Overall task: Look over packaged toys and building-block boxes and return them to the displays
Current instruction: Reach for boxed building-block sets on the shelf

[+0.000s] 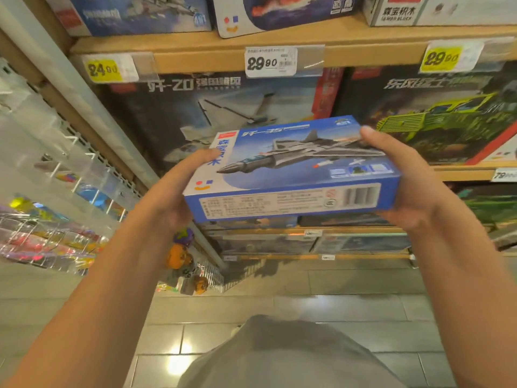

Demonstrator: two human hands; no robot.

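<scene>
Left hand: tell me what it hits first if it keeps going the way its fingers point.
The left hand grips the blue jet box, fingers pointing up toward the shelves. Going straight on, it would probably first meet the large dark jet box behind; depth is unclear.

The building-block box (291,169) is smooth printed cardboard with a slight sheen. At 12 o'clock the shelf (195,42) looks like matt, pale wood. At 9 o'clock hang glossy clear plastic packets (47,236). At 6 o'clock the floor (349,292) is polished, reflective tile.
</scene>
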